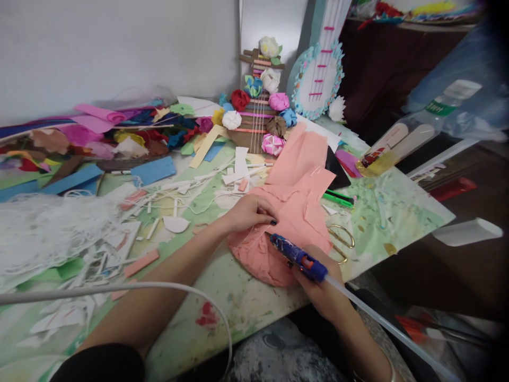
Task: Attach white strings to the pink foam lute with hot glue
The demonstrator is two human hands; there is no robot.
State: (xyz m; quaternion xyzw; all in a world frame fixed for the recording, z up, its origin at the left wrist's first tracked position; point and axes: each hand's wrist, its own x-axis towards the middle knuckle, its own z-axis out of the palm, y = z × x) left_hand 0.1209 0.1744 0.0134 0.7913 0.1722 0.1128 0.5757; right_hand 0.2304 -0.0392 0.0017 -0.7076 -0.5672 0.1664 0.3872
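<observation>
A rounded shape covered in wrinkled salmon-pink paper (302, 207) lies on the table in front of me, with a wider strip of the paper running away from me. My left hand (256, 212) rests on its left side, thumb and fingers pinched together at the paper near a seam. In my right hand (318, 276) is a blue hot glue gun (298, 257), its nozzle close to the left fingertips. A long translucent glue stick (382, 318) sticks out of the gun's back. Gold-handled scissors (342, 241) lie partly under the pink shape's right edge.
Behind stand a brown stringed instrument model with paper flowers (254, 124) and a light-blue one (316, 79). Paper scraps and white string (51, 233) cover the left. A green cutter (338, 198) and tilted bottle (413, 132) are at right. A white cable (159, 285) crosses the foreground.
</observation>
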